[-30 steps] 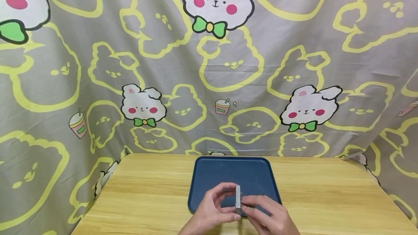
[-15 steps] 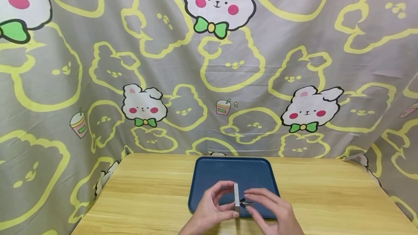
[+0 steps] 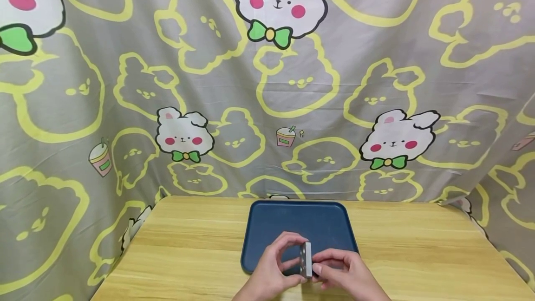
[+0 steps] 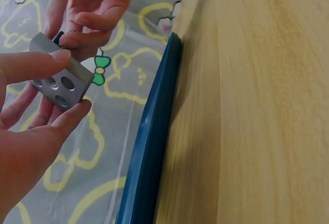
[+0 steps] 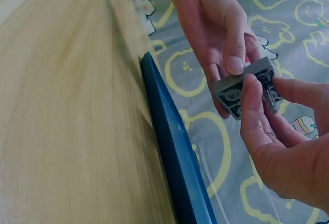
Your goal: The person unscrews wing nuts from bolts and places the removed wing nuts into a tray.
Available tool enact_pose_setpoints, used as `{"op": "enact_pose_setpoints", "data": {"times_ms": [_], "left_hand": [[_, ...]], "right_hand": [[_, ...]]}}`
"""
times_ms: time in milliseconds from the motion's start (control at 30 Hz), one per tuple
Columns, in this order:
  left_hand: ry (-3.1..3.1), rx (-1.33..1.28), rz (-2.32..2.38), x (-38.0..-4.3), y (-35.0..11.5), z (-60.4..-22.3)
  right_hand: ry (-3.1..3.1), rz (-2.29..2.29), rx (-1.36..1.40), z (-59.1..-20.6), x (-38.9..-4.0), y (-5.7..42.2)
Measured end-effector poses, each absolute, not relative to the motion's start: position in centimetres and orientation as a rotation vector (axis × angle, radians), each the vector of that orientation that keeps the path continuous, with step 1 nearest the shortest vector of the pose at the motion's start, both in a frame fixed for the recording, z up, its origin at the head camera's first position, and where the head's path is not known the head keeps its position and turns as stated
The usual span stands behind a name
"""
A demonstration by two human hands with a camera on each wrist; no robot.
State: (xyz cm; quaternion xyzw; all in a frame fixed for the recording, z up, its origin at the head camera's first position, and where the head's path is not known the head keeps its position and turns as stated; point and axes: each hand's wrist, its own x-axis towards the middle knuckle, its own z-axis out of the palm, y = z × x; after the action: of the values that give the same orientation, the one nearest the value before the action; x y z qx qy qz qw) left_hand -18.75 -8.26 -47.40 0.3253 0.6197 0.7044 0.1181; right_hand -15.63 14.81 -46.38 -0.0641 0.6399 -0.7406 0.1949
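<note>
A small grey metal block (image 3: 309, 260) stands on edge above the front of the tray, held by my left hand (image 3: 272, 266) with thumb and fingers at its edges. Round holes (image 4: 67, 83) show on its left face in the left wrist view. From its other face, which has dark recesses, a threaded bolt (image 5: 272, 101) sticks out through a black wing nut (image 5: 266, 80). My right hand (image 3: 350, 271) pinches this nut between thumb and fingertips, close against the block. In the head view those fingers hide the nut and bolt.
A dark blue tray (image 3: 288, 219) lies on the wooden table (image 3: 200, 236), beneath and behind my hands. A grey curtain (image 3: 234, 82) with rabbit prints hangs at the table's back and sides.
Half a second ago my right fingers were spread away from the wing nut and bolt; now they have closed in on the nut. The block has turned slightly, showing its holed face.
</note>
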Motion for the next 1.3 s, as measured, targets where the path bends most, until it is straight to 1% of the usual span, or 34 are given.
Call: {"op": "enact_pose_setpoints", "data": {"times_ms": [400,667,733,800,933,1067,1233,1300], "left_hand": [[1.814,0.922,2.032,-18.6,-8.1,-47.3],[1.756,0.846,2.064,-18.8,-8.4,-47.5],[1.734,0.832,2.070,-18.8,-8.5,-47.6],[1.711,0.819,2.079,-18.9,-8.5,-47.6],[1.675,0.777,2.091,-19.0,-8.7,-47.5],[1.665,0.737,2.086,-19.0,-8.8,-47.3],[1.635,0.710,2.085,-19.0,-8.9,-47.1],[1.624,0.701,2.088,-19.0,-8.9,-47.1]], "right_hand": [[1.799,-2.070,-0.227,-46.4,-15.5,14.9],[2.179,-2.033,-0.394,-46.0,-14.9,14.1],[2.331,-2.015,-0.497,-46.1,-14.7,13.7],[2.491,-2.002,-0.659,-46.2,-14.6,13.4],[2.798,-1.951,-1.110,-46.7,-14.6,13.0],[2.977,-1.836,-1.498,-47.2,-14.9,12.8],[3.230,-1.471,-1.891,-47.3,-15.2,12.8],[3.297,-1.351,-1.958,-47.2,-15.1,12.7]]}}
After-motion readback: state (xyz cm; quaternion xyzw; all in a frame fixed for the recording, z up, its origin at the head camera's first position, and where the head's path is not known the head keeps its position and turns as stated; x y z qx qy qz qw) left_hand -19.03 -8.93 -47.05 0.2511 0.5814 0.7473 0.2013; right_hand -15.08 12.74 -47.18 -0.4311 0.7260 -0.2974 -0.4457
